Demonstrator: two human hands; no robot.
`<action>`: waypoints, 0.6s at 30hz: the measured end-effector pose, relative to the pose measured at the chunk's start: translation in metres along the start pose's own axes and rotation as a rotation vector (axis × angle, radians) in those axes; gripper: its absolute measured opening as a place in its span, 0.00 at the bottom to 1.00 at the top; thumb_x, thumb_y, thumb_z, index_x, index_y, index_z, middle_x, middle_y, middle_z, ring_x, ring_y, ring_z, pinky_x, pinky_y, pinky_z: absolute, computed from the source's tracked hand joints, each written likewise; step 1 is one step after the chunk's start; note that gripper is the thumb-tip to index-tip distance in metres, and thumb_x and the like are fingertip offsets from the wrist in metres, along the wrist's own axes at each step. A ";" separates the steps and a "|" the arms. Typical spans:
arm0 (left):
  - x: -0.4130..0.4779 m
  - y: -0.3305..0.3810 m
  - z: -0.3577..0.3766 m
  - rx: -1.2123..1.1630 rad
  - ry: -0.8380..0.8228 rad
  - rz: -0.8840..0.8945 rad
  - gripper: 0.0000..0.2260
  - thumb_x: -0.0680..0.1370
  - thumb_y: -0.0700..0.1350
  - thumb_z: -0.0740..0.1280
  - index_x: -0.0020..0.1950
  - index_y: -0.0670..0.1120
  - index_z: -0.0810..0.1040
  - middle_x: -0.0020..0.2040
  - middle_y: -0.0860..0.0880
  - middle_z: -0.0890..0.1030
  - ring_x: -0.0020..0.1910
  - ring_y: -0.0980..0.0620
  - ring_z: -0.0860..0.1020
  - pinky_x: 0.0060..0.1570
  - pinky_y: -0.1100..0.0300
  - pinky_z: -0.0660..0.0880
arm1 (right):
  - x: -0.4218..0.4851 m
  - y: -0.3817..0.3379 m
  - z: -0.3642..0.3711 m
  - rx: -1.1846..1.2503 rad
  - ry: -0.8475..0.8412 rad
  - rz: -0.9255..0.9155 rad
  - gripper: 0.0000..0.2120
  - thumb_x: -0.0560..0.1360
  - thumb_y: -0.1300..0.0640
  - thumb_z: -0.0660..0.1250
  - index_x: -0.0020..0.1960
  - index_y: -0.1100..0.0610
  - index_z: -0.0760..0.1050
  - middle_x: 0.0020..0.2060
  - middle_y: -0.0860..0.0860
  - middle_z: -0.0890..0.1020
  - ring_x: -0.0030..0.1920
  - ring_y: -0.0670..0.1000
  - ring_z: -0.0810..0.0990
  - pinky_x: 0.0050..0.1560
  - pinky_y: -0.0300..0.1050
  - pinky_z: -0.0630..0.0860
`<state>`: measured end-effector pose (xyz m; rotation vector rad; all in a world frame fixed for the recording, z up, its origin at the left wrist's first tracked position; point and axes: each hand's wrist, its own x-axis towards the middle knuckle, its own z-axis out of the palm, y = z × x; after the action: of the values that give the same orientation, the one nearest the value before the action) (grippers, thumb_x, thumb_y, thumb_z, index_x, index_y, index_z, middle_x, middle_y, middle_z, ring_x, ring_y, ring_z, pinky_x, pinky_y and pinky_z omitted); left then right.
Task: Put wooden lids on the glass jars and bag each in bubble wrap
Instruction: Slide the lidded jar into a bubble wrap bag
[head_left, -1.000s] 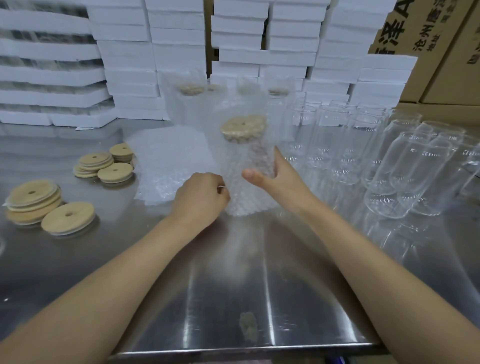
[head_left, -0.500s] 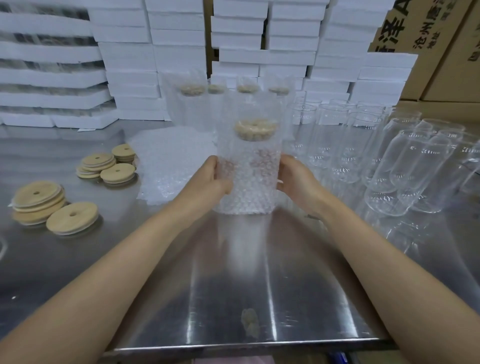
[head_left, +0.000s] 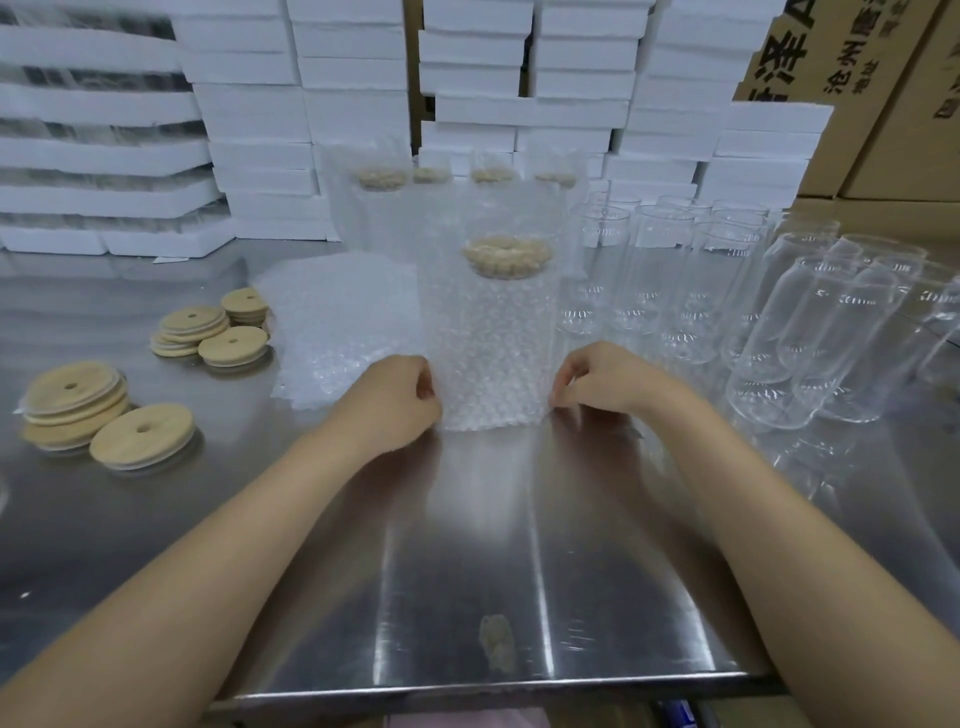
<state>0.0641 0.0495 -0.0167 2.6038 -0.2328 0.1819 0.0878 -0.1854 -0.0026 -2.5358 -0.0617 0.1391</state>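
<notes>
A steel table (head_left: 467, 571) is carrying everything. White foam boxes (head_left: 249, 114) are standing in tall stacks along its far edge. Brown cartons (head_left: 841, 62) are rising at the far right corner; one is showing large print cut off by the frame, a character reading 泽 and a letter A, with smaller 沧州 below. The remaining lines are too small to read.

Bare glass jars (head_left: 810, 322) are crowding the right side, some upright and some lying over, each bearing faint marks too small to make out. Finished wrapped jars (head_left: 374, 208) are standing in a row toward the far edge.

At the table's middle, a jar in a bubble-wrap bag (head_left: 493, 353) is standing upright, its wooden lid (head_left: 506, 254) showing through the film. A flat pile of bubble-wrap bags (head_left: 337, 312) is lying just to its left. Spare lids (head_left: 72, 405) are sitting in low stacks near the left edge.

Both forearms are reaching in from the near edge. The left hand (head_left: 395, 400) is curling against the bag's lower left side, pinching the film. The right hand (head_left: 597, 379) is pinching the lower right side with bent fingers.
</notes>
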 end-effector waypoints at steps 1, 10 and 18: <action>-0.001 -0.001 0.003 0.021 -0.019 0.004 0.04 0.74 0.39 0.63 0.45 0.41 0.77 0.47 0.45 0.80 0.47 0.45 0.78 0.50 0.54 0.75 | 0.000 0.001 -0.001 0.004 0.000 0.008 0.07 0.71 0.58 0.74 0.36 0.54 0.78 0.36 0.51 0.80 0.38 0.49 0.78 0.36 0.39 0.71; 0.002 0.002 0.009 -0.058 0.070 0.148 0.04 0.73 0.38 0.65 0.41 0.46 0.76 0.38 0.51 0.78 0.37 0.52 0.76 0.38 0.61 0.70 | -0.001 0.003 -0.002 0.090 0.001 -0.014 0.03 0.70 0.59 0.75 0.40 0.57 0.82 0.31 0.51 0.81 0.32 0.49 0.76 0.27 0.32 0.70; 0.000 0.010 -0.003 -0.713 0.261 0.060 0.21 0.80 0.63 0.54 0.55 0.50 0.78 0.47 0.54 0.81 0.41 0.64 0.79 0.33 0.72 0.73 | 0.000 -0.002 -0.001 0.302 0.056 -0.120 0.11 0.72 0.69 0.65 0.41 0.55 0.80 0.35 0.49 0.80 0.32 0.43 0.75 0.33 0.30 0.71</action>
<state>0.0622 0.0425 -0.0092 1.8467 -0.2299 0.3786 0.0876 -0.1839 -0.0009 -2.2259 -0.1579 0.0273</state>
